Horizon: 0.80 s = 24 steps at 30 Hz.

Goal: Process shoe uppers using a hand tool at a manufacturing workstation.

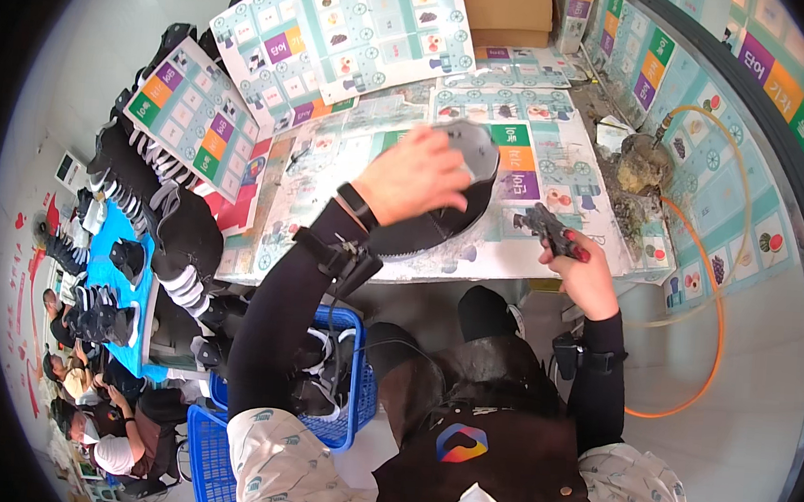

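Setting: a person seated at a workbench [550,261] covered with printed game-board sheets, seen from above; all places below are told from this bench.
Left hand [414,175]: raised over the middle of the bench, fingers curled shut around the upper edge of a black shoe sole [442,207], gripping it firmly. A dark band sits on the wrist and a small strapped device on the forearm.
Shoe sole: dark, flat and curved, held tilted just above the bench top, its toothed lower rim facing the person.
Right hand [580,268]: at the bench's near right edge, fingers closed around a glue gun [553,229], black with red on the grip, its nose pointing toward the sole but apart from it.
Glue mess: a crusted lump of old glue [641,165] sits at the far right of the bench, with an orange hose [711,301] looping down beside it.
Supply: a blue basket [341,387] below the bench's near left edge holds more dark shoe parts; black shoes with white stripes [157,215] are lined up left of the bench.
Progress: judging by this, the sole is picked up and the tool is ready, but it has not yet met the sole; many pieces remain.
Others: people sit far off to the left of the bench.
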Each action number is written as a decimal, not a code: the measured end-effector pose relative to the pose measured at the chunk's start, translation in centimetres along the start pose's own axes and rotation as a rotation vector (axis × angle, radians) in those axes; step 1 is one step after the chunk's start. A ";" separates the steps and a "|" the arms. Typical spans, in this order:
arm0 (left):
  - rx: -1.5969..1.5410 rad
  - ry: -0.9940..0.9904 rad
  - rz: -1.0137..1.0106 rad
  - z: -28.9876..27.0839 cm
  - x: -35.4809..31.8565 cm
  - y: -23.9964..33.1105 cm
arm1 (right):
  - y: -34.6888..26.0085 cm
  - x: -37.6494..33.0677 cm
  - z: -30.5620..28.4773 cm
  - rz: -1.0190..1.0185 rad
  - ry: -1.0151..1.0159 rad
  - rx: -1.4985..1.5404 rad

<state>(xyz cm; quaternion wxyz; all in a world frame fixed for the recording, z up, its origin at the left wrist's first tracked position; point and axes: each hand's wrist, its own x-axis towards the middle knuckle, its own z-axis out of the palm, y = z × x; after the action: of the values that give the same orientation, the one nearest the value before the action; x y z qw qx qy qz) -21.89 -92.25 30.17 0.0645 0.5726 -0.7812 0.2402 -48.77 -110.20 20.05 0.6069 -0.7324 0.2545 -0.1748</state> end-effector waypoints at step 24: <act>0.308 0.073 -1.008 -5.1 0.3 -0.2 | -0.5 -3.2 -8.8 -0.065 0.123 0.198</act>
<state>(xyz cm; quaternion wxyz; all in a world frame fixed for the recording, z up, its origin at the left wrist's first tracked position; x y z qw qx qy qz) -22.72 -90.27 34.80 0.1144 0.8713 -0.3616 0.3113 -56.27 -115.34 22.47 0.6535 -0.6646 0.2487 -0.2633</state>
